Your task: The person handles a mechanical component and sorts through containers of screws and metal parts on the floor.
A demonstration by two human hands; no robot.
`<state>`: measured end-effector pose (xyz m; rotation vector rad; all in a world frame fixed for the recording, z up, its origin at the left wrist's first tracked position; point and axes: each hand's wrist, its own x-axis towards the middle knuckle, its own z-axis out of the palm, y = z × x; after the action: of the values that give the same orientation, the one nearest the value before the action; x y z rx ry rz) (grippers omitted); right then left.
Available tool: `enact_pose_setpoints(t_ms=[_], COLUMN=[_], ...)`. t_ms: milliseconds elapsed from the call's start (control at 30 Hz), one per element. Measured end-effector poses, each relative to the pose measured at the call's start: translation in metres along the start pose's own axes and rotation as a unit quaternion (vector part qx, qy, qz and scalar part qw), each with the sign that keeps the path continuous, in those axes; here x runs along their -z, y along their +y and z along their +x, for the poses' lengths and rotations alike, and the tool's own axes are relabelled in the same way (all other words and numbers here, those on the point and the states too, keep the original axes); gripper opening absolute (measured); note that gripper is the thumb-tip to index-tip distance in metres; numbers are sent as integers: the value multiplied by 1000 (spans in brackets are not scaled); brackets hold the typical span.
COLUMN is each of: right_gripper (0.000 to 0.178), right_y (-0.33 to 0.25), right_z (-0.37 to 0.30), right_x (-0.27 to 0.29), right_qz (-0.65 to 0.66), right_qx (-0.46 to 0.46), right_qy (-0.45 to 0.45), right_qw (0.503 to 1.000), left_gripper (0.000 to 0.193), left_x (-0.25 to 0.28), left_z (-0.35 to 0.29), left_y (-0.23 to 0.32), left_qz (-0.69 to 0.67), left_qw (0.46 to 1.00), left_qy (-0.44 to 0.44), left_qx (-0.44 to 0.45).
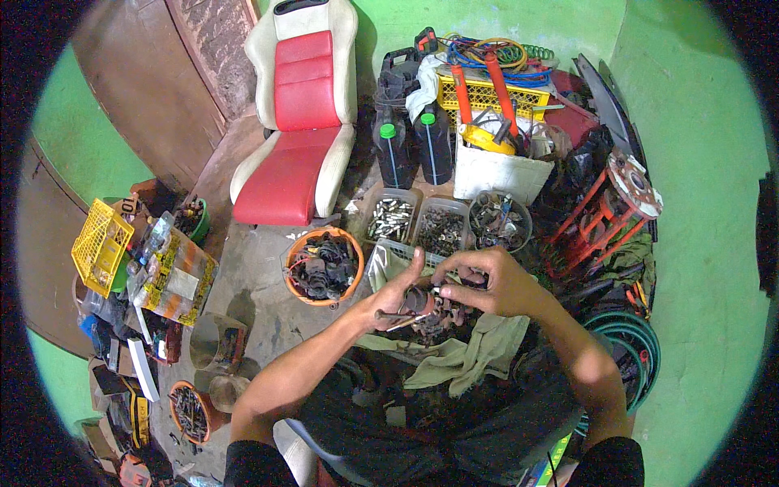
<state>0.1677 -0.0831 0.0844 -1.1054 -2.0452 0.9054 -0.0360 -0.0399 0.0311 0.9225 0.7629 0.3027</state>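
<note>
My left hand (391,302) is at the left side of a heap of dark, rusty metal parts (442,323), its thumb pointing up. Its other fingers are hidden behind the parts, so its grip cannot be made out. Right beside its palm are a reddish-brown cylindrical part (418,300) and a bolt-like piece (393,315). Above the heap, my right hand (499,280) has bent fingers, closed at the tips on a small metal piece (436,290) with a pale end. A greenish-grey cloth (471,353) lies under and in front of the heap, close to my body.
Beyond my hands stand clear tubs of small silvery parts (389,217) and dark hardware (441,230), plus a round bucket (526,223). An orange bucket (357,284) holds black parts. A red-and-white car seat (304,97) is behind. At right lies a coiled green hose (645,357).
</note>
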Motion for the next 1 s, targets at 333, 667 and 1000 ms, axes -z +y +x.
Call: enact_pose_setpoints(t_ms=[333, 667, 1000], right_gripper=[29, 27, 24], right_y=[4, 14, 25], right_z=[-3, -2, 3], right_x=[-8, -3, 2], right_qz=[-26, 336, 474], right_qx=[-7, -228, -207], right_qy=[-3, 155, 143], right_qw=[1000, 901, 844], left_gripper=[84, 83, 81], left_x=[10, -2, -7], left_z=[19, 6, -2], left_y=[-13, 6, 19], left_qz=[-82, -117, -172], left_qw=[997, 990, 980], left_qy=[6, -68, -44], left_qx=[5, -41, -87])
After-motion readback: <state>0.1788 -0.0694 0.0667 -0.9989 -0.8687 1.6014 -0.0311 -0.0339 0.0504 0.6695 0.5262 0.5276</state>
